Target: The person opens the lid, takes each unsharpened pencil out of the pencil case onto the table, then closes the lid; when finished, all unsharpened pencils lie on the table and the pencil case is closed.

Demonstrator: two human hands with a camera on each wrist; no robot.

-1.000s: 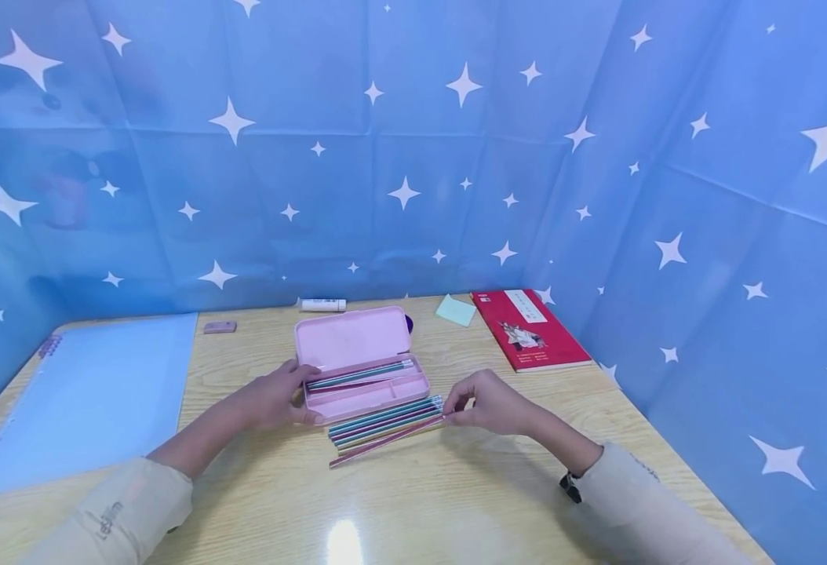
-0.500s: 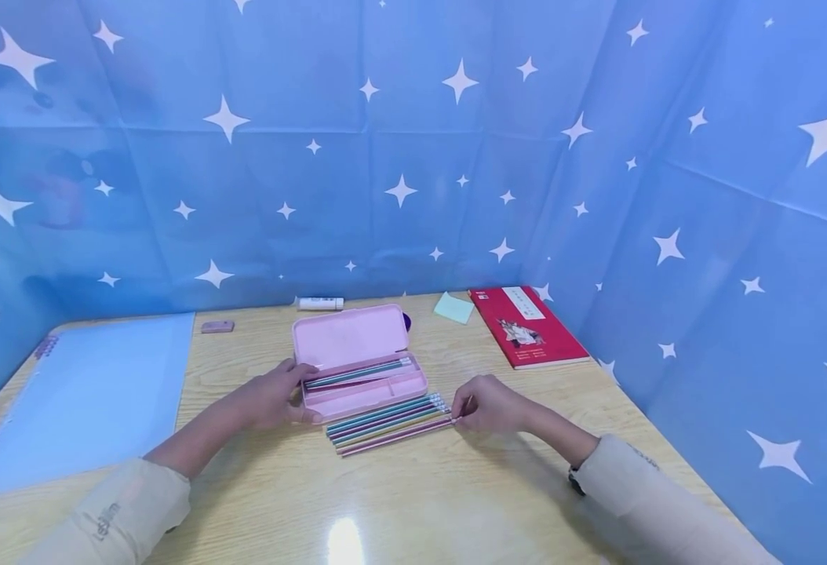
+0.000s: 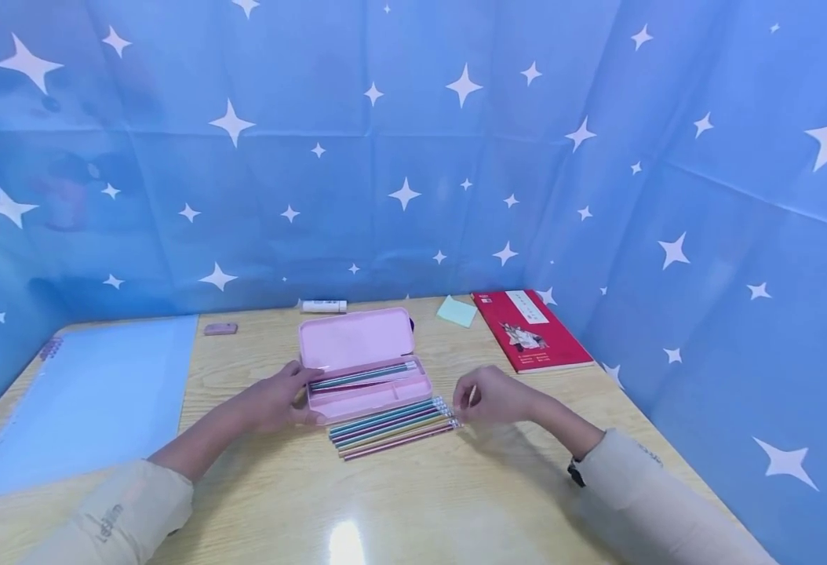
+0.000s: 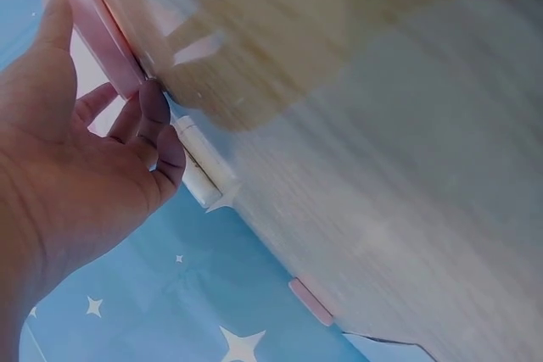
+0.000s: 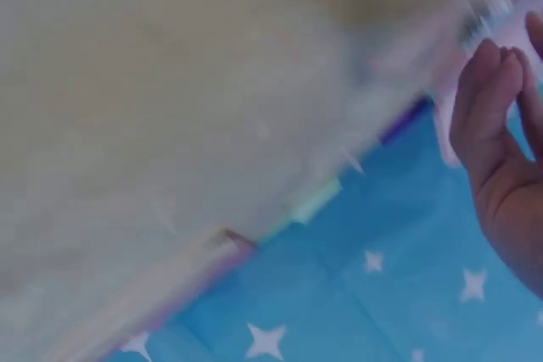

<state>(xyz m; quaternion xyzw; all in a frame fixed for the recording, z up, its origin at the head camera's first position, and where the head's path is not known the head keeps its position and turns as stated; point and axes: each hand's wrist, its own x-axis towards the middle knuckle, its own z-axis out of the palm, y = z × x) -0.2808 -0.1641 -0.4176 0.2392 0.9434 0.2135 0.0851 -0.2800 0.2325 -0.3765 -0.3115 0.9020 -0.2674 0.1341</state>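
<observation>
A pink pencil case (image 3: 355,341) lies with its lid raised, and several pencils (image 3: 364,377) are inside its long compartment. At its left end my left hand (image 3: 275,400) grips it, thumb at the front and fingers behind. In the left wrist view, the thumb and bent fingers (image 4: 153,103) are at the case's end (image 4: 106,36). In front of the case, a row of several striped pencils (image 3: 392,428) rests on the table. My right hand (image 3: 494,395) is just beyond their right ends, fingers bent. In the right wrist view, no pencil shows between the fingers (image 5: 492,108).
A red book (image 3: 526,329) and a pale green sticky-note pad (image 3: 457,311) lie at the back right. Behind the case is a white tube (image 3: 323,306). An eraser (image 3: 220,329) and a large pale-blue sheet (image 3: 117,392) are on the left. A starry blue curtain (image 3: 279,173) borders the table.
The lowest pencil, earlier slanted and pinched by my right hand, now lies in line with the row. My right hand has let go and lifted slightly away. My left hand stays on the case.
</observation>
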